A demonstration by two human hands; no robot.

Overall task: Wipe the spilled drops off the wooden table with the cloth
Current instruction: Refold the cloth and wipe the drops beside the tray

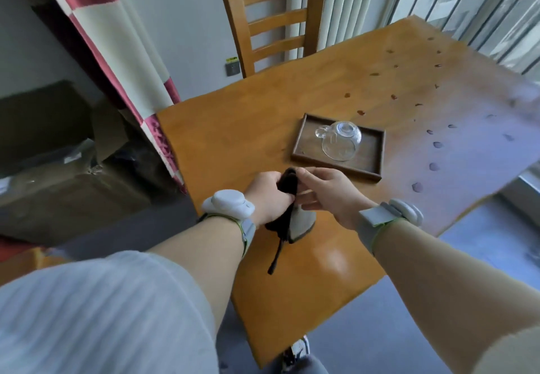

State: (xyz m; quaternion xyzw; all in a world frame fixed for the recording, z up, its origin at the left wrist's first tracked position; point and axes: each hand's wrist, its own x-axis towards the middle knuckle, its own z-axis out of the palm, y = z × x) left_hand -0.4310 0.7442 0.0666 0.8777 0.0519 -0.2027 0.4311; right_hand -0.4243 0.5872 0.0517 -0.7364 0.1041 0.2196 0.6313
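Observation:
A dark cloth (287,182) with a grey underside and a thin dangling loop hangs above the near part of the wooden table (233,139). My left hand (267,195) grips it from the left, fingers curled round it. My right hand (327,191) pinches its top edge from the right. Several brownish spilled drops (394,96) dot the far and right side of the table, some near the right edge (434,166).
A dark wooden tray (377,151) just beyond my hands holds an upturned glass cup (340,139). A wooden chair (271,19) stands at the table's far side. Cardboard boxes (58,169) and a red-and-white curtain (122,52) are to the left.

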